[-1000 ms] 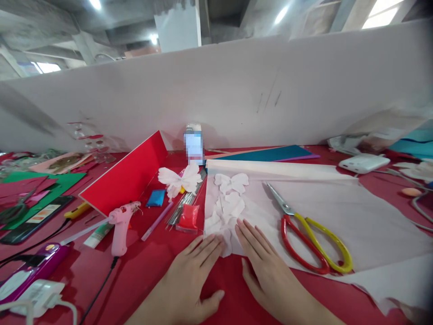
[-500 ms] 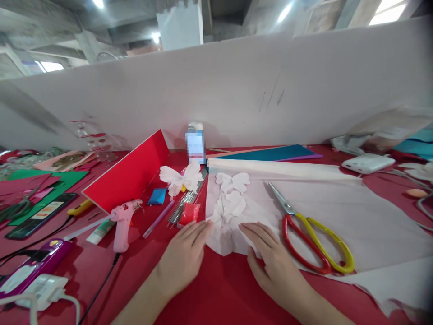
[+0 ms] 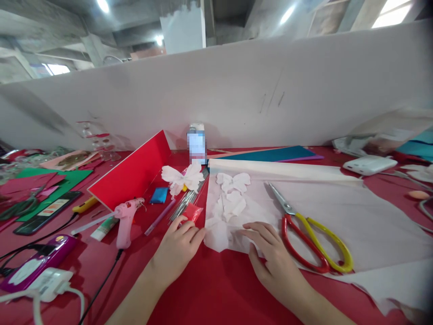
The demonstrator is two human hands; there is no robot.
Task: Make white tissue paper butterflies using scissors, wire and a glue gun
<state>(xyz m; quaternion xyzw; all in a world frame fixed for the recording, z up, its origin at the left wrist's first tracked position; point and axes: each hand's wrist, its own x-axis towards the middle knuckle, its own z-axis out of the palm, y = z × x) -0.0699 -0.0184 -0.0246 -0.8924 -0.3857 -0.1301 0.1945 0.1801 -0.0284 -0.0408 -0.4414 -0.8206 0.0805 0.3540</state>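
Observation:
My left hand point(image 3: 179, 246) rests on the red table with its fingers apart and slightly bent. Its fingertips are at the lower edge of a small red packet point(image 3: 192, 212); whether they press on it I cannot tell. Over the front of a white paper sheet point(image 3: 318, 203) lies my right hand point(image 3: 270, 250), fingers spread, close to the lowest white paper cutout point(image 3: 218, 234). Above that one, a butterfly-shaped cutout point(image 3: 233, 182) and another white cutout point(image 3: 233, 205) lie on the sheet. Scissors point(image 3: 287, 207) with red and yellow handles lie right of my right hand.
Left of my hands are a pink glue gun point(image 3: 126, 223), a blue packet point(image 3: 158, 195) and a bundle of thin wires point(image 3: 184, 202) under a white paper butterfly point(image 3: 182, 179). A red board point(image 3: 131, 171) leans behind them. A phone point(image 3: 196, 144) stands against the white partition point(image 3: 237, 99).
My left hand has shifted left off the paper's edge, its fingers bending more. The red packet has turned and tilted. My right hand has moved slightly right.

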